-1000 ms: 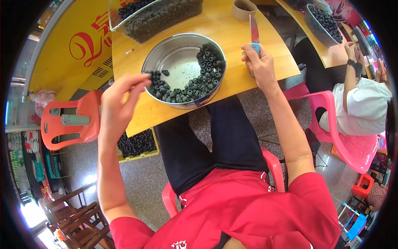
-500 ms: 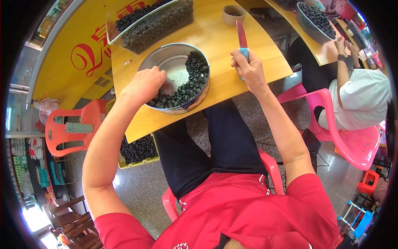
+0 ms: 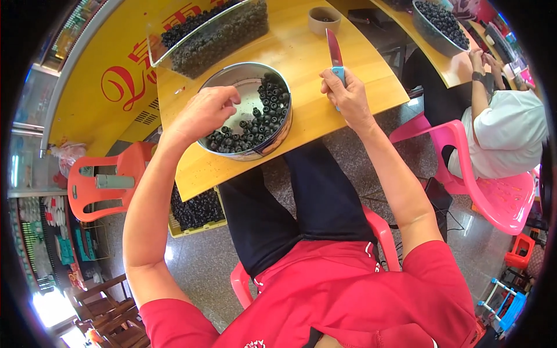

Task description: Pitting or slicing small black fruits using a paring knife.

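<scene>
A round metal pan (image 3: 249,72) sits on the yellow wooden table (image 3: 301,52), with several small dark round fruits (image 3: 261,116) heaped along its right and near side. My left hand (image 3: 203,110) reaches into the pan's left part, fingers bent over the fruits; whether it grips one I cannot tell. My right hand (image 3: 348,95) rests on the table to the right of the pan, shut on a small knife (image 3: 333,52) with a light-blue handle and a reddish blade pointing away from me.
A clear box of dark fruits (image 3: 214,35) stands behind the pan, a small brown cup (image 3: 323,19) at the far right. A crate of fruits (image 3: 194,211) lies under the table. At right a person in white sits on a pink chair (image 3: 499,191). An orange chair (image 3: 104,182) stands left.
My left hand rose from the table's left edge and moved right into the pan. My right hand and the knife stayed in place on the table.
</scene>
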A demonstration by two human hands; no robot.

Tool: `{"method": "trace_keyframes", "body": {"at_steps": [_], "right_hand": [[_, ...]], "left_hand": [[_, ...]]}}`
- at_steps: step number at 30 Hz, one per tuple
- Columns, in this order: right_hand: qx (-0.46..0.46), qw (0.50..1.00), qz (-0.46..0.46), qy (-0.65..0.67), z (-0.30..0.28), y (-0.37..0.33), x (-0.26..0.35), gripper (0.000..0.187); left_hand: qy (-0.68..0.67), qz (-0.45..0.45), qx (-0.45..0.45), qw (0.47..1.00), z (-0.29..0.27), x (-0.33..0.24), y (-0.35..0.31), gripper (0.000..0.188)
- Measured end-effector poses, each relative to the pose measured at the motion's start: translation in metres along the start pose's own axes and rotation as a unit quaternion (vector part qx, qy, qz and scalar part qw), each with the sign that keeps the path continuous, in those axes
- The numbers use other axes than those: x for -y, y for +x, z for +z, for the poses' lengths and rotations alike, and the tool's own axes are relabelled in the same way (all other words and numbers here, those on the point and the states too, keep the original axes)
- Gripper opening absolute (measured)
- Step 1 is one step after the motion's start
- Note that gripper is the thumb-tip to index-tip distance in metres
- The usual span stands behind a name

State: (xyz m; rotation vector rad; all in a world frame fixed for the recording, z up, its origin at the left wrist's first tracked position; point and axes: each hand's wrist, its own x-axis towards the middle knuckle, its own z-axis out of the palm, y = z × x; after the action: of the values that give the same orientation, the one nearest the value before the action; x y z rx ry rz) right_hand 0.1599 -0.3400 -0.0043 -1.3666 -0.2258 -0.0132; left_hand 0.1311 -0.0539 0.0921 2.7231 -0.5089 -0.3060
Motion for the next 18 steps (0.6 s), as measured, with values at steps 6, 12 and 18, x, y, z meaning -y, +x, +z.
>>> {"method": "trace_keyframes", "body": {"at_steps": [6, 12, 18], "right_hand": [[-0.001, 1.000, -0.001, 0.000, 0.000, 0.000, 0.001, 0.018], [0.009, 0.986, 0.146, 0.086, -0.034, 0.032, 0.016, 0.018], [-0.189, 0.967, 0.065, 0.158, -0.060, 0.068, 0.055, 0.016]], "left_hand": [[0.028, 0.080, -0.015, 0.996, 0.024, -0.013, 0.010, 0.019], [0.059, 0.075, -0.028, 0.995, 0.037, -0.013, 0.016, 0.017], [-0.043, 0.060, -0.095, 0.993, 0.033, -0.013, 0.015, 0.021]]}}
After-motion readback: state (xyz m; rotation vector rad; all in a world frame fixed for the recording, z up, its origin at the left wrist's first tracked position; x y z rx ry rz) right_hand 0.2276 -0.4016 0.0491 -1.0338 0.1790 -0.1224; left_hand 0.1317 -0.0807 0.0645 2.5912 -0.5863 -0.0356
